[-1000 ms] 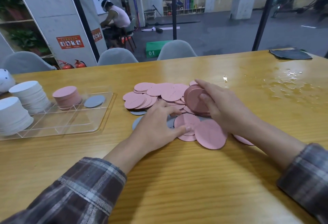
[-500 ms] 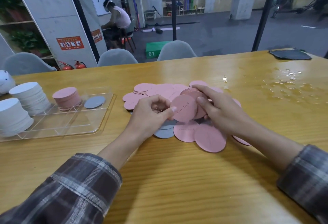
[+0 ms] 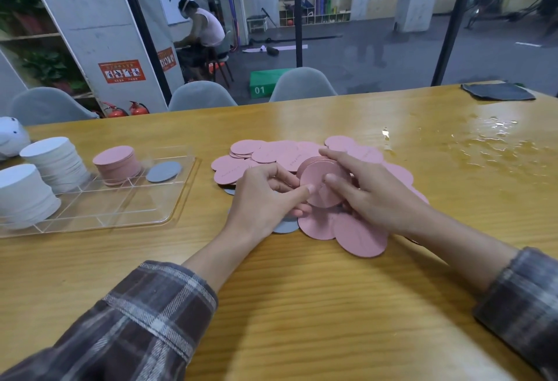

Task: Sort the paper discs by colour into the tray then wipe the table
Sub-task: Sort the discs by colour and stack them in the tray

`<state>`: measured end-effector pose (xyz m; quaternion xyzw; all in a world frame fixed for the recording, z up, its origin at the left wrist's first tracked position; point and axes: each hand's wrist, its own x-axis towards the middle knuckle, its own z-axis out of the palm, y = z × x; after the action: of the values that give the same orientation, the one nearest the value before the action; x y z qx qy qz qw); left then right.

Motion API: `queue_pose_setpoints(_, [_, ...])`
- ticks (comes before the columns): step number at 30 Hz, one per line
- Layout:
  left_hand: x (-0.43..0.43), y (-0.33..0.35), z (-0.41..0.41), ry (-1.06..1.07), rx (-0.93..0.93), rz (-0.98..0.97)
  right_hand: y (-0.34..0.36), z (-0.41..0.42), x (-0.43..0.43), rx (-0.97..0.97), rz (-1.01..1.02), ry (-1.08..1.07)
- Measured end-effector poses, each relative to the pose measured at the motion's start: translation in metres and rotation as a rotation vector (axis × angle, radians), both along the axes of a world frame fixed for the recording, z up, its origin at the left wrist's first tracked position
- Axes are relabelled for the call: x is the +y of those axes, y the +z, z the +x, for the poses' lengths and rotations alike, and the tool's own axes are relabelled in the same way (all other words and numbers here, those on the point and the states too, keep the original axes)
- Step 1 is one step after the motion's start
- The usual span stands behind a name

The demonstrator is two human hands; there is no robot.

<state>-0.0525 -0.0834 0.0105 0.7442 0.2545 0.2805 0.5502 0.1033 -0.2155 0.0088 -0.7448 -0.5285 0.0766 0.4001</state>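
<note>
In the middle of the frame you've got a small stack of pink discs [image 3: 324, 187] standing on edge between both hands. Your right hand [image 3: 377, 199] is curled round it, forefinger over the top and thumb flat on the front face. Your left hand [image 3: 262, 199] has its fingers curled in, thumb tip pinching the front disc's left edge.

So you look to be mid-gather, and here's my take. Square that stack up before you move it, since thin paper will probably fan out and slide once you tilt it. A light tap of the bottom edge on the table [image 3: 302, 305] should line the discs up.

There are loads of loose pink discs [image 3: 271, 151] spread behind and under your hands, so I'd scoop a few more before making the trip. Watch for the grey disc [image 3: 285, 227] peeking out just below your left hand, so it doesn't ride along with the pinks.

When you carry, grip from both flat sides. The pink pile [image 3: 116, 163] in the clear tray [image 3: 169, 208] at the left of the frame is where they go, right beside the compartment with one grey disc [image 3: 164, 171] in it.

Also keep the paper well clear of the puddle [image 3: 498, 145] at the right of the frame. The dark cloth [image 3: 496, 91] in the upper right can wait till the sorting's done.
</note>
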Motion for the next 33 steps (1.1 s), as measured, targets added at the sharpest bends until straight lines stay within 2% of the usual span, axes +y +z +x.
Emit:
queue_pose_setpoints(5, [0.004, -0.005, 0.002, 0.003, 0.159, 0.518, 0.004, 0.002, -0.001, -0.134, -0.005, -0.023])
queue_pose_setpoints(9, [0.008, -0.01, -0.001, -0.147, 0.302, 0.689, 0.005, 0.009, -0.002, -0.229, 0.012, -0.077])
queue_pose_setpoints(15, [0.01, -0.005, -0.003, -0.209, 0.294, 0.636, -0.002, 0.011, -0.001, -0.252, -0.103, -0.047])
queue_pose_setpoints(19, [0.02, -0.003, -0.006, -0.202, 0.226, 0.474, -0.001, 0.011, -0.002, -0.215, -0.065, -0.058])
queue_pose_setpoints(24, [0.029, -0.001, -0.005, -0.113, 0.033, 0.229, 0.002, 0.007, -0.002, -0.05, 0.009, -0.068])
queue_pose_setpoints(29, [0.018, -0.007, 0.002, -0.024, -0.033, 0.148, -0.003, 0.002, 0.001, 0.18, 0.029, -0.027])
queue_pose_setpoints(33, [0.012, -0.007, 0.004, 0.003, -0.055, 0.14, -0.002, -0.002, 0.001, 0.218, 0.023, -0.004])
